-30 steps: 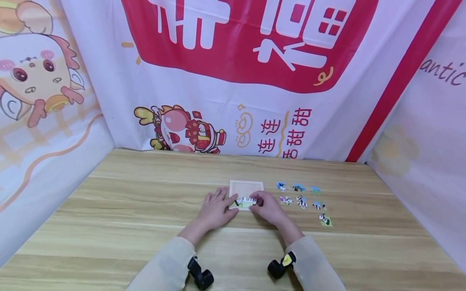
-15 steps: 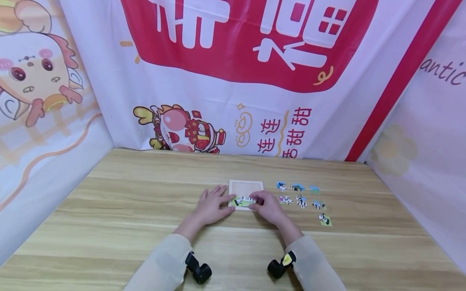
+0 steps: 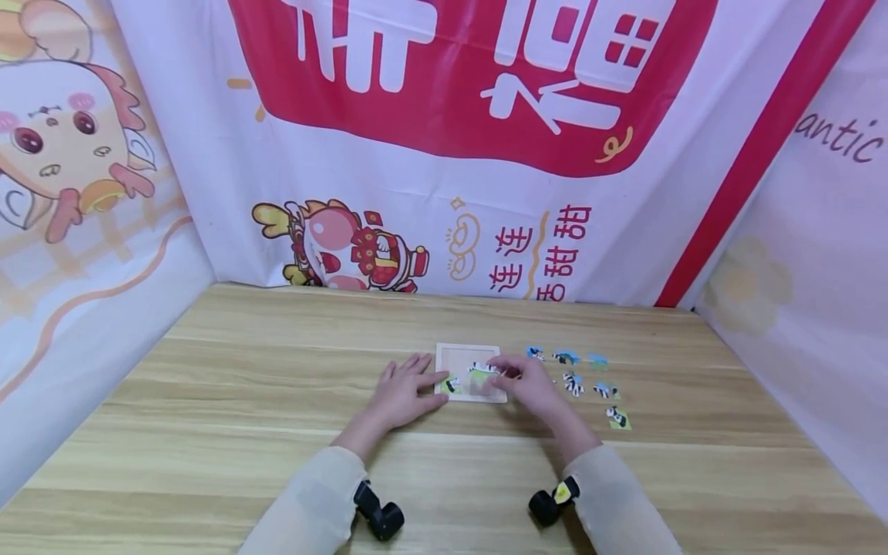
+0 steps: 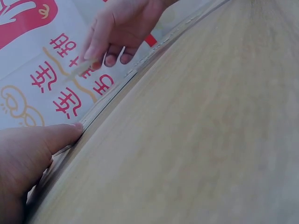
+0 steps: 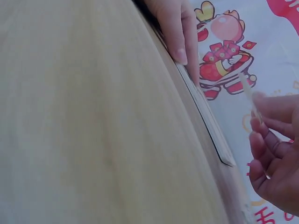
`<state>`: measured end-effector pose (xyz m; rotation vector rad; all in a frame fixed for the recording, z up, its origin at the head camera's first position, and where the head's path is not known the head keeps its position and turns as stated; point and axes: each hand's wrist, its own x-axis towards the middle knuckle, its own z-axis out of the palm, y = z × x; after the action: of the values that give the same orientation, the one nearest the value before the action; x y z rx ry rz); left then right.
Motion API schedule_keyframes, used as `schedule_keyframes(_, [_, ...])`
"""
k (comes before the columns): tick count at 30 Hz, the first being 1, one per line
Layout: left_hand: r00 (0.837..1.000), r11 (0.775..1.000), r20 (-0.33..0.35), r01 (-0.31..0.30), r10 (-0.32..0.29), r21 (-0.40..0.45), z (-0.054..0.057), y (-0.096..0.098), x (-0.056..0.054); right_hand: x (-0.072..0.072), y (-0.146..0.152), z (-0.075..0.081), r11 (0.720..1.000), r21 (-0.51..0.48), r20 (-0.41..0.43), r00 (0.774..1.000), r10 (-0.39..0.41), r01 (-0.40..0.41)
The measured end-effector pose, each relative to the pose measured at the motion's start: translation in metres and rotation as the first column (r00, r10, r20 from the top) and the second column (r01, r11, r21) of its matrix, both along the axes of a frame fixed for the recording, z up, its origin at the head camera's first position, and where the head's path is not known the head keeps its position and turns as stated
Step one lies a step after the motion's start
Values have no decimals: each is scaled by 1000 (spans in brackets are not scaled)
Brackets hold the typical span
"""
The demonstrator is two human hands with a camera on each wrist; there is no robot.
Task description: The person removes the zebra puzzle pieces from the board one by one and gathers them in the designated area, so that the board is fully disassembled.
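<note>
My left hand [image 3: 398, 397] rests at the left side of a shallow square puzzle tray [image 3: 454, 356], fingers spread, with index finger and thumb reaching its edge. A jigsaw piece [image 3: 452, 384] with green and black-and-white print lies in the tray's near left corner. Over the tray's right part, my right hand [image 3: 530, 385] pinches another jigsaw piece [image 3: 480, 375], blurred, white and black above green. The right wrist view shows this piece edge-on between thumb and fingers, raised above the tray [image 5: 205, 116]. In the left wrist view, my left thumb [image 4: 65, 134] presses the tray's edge.
Several loose jigsaw pieces lie right of the tray, among them a blue one [image 3: 565, 358], a striped one [image 3: 573, 384] and a panda one [image 3: 617, 418]. My right hand partly covers this group. A printed cloth [image 3: 444, 223] hangs behind the wooden table [image 3: 277, 370].
The right hand has lifted the jigsaw piece out of the tray's near row and moved it slightly up and right. The left hand slid a little left, then stayed still.
</note>
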<state>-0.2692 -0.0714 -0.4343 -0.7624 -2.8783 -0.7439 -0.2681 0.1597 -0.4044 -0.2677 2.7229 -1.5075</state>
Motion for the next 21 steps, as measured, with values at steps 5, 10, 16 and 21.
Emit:
schedule_keyframes(5, [1000, 1000, 12, 0, 0, 10, -1, 0, -1, 5, 12, 14, 1000, -11, 23, 1000, 11, -10])
schedule_keyframes(10, [1000, 1000, 11, 3, -3, 22, -2, 0, -3, 14, 30, 25, 996, -44, -42, 996, 74, -76])
schedule_keyframes(16, [1000, 1000, 19, 6, -7, 25, -1, -1, -2, 25, 59, 30, 996, -33, -44, 996, 78, -79])
schedule_keyframes(21, [1000, 999, 28, 2, -3, 36, 1, -1, 0, 34, 82, 32, 999, -41, -16, 1000, 24, -25])
